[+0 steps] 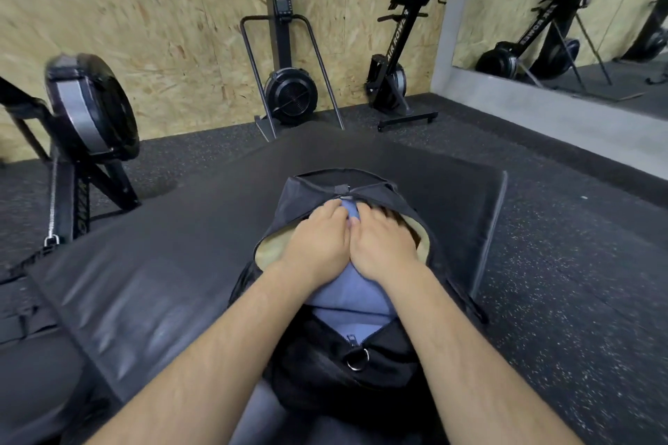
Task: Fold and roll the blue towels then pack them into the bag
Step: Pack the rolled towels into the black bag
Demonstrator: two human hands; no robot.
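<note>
Blue on black
Blue towel [352,294] in a black bag [318,372] with pale yellow lining [268,252]; white-speckled dark floor [578,300].

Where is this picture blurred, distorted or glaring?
Head view: the rowing machine at the left edge is smeared, the wide lens curves the mirror frame, soft glare lies on the black mat, the blue towel looks fairly sharp.
</note>
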